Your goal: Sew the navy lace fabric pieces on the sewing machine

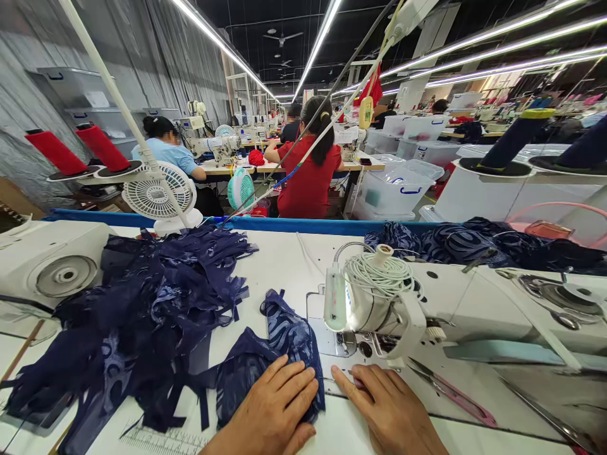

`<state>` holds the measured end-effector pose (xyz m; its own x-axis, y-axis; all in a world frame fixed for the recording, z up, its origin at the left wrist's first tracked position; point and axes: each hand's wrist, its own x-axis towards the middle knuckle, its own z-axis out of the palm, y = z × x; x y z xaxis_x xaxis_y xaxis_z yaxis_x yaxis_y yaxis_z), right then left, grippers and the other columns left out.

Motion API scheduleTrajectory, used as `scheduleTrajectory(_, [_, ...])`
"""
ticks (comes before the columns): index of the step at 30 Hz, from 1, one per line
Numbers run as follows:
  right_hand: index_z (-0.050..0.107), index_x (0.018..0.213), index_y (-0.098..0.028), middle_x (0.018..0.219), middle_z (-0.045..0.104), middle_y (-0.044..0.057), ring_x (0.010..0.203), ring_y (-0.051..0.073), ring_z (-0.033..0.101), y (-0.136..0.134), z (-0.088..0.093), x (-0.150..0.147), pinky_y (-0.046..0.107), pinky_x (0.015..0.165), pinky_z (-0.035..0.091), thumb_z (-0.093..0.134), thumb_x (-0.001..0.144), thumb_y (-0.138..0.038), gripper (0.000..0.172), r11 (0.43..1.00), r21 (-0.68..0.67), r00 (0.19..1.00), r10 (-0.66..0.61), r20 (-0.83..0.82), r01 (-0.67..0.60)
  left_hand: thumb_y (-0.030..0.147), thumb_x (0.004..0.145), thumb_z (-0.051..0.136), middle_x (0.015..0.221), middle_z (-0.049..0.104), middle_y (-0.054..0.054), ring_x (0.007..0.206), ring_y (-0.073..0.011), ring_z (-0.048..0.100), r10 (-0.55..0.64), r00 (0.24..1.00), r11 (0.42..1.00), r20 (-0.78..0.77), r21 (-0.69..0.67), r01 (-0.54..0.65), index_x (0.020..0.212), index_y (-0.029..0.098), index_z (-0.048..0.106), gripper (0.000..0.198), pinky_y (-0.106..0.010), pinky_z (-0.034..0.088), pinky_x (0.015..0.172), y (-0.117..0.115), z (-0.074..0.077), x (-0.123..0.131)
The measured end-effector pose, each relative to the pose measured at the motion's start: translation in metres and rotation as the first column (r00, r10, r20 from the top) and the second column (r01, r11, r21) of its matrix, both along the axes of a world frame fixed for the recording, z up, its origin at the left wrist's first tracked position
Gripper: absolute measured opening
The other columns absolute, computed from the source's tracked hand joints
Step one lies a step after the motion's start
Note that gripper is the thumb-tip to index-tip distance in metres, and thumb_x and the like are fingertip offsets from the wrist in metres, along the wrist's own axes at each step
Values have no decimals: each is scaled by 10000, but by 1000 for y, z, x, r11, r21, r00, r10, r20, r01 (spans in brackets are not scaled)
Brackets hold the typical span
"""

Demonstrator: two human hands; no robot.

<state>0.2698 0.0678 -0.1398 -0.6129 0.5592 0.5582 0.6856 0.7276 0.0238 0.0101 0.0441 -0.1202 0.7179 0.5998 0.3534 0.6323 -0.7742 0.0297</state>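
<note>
My left hand [279, 404] lies flat, fingers stretched out, on a navy lace garment piece [291, 328] with a swirl pattern. That piece rests on the white table just left of the sewing machine's needle plate [327, 338]. My right hand [386, 404] is on the table right of the piece, below the sewing machine head [379, 309]. Its index finger points forward and the other fingers bend slightly; a small dark reddish spot by them is unclear. Pink-handled scissors [455, 395] lie beside my right hand.
A heap of navy fabric pieces [156, 303] covers the table's left side, partly over a clear ruler [161, 439]. More navy lace [450, 243] lies behind the machine. Another metal tool [545, 411] is at right. Thread cones [515, 142] and a white fan [161, 193] stand beyond; two people sew ahead.
</note>
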Motion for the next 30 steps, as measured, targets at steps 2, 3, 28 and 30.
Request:
scheduleTrajectory(2, [635,1251,-182,963,610,83,828,228,540,0,1,-1,348,757,367,337,872,81,549,1000,6,1000,0,-8,0,422,1007,492,1365,605,-74,1211,-258,603,-1,1000,1000,4,8,1,1341,115,559,459,-459,522,1035,0,0,0])
scheduleTrajectory(3, [637,1246,-181,962,610,83,829,228,541,0,1,-1,348,759,368,339,862,84,554,1000,9,1000,1,-13,-1,422,1006,492,1366,604,-74,1212,-259,603,-2,1000,1000,6,9,2,1342,115,558,459,-461,524,1032,0,-1,0])
scheduleTrajectory(28, [482,989,-225,864,537,24,765,177,561,-11,7,-45,257,650,438,256,1072,-207,242,841,-461,901,69,-429,-283,363,862,639,1157,680,-158,1116,-270,660,82,907,996,414,-9,-87,1279,137,457,509,-452,522,1033,-10,-28,10])
scheduleTrajectory(30, [468,963,-236,858,534,14,759,167,568,-15,10,-55,246,667,455,244,1096,-270,262,781,-510,857,61,-511,-359,218,816,587,1125,673,-143,1093,-277,662,253,831,956,495,6,-295,1242,156,478,445,-484,537,1011,-18,-34,19])
